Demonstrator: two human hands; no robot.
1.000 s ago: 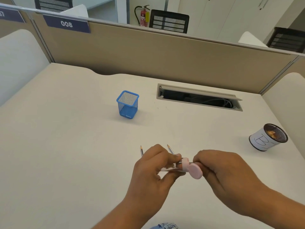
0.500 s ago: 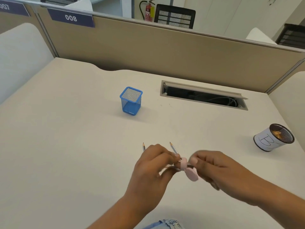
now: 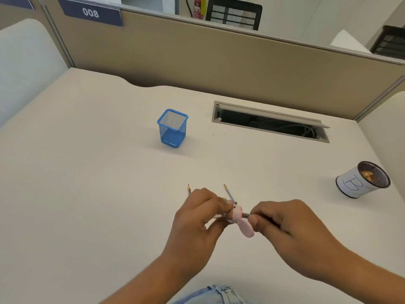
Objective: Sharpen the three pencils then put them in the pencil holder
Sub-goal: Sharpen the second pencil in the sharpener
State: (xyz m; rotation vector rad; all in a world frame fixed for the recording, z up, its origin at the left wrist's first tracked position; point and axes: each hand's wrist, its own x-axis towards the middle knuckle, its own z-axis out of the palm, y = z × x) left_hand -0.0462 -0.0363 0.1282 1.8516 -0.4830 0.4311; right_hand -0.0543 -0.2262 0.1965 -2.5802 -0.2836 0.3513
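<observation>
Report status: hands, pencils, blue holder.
Left hand grips small pink plastic sharpener; right hand holds thin dark pencil in it. Two more pencils on desk behind hands. Blue square mesh pencil holder empty, path clear.

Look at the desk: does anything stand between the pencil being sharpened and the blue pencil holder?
Nothing visible does. The pencil sits in the pink sharpener; bare desk lies between it and the blue pencil holder.
</observation>
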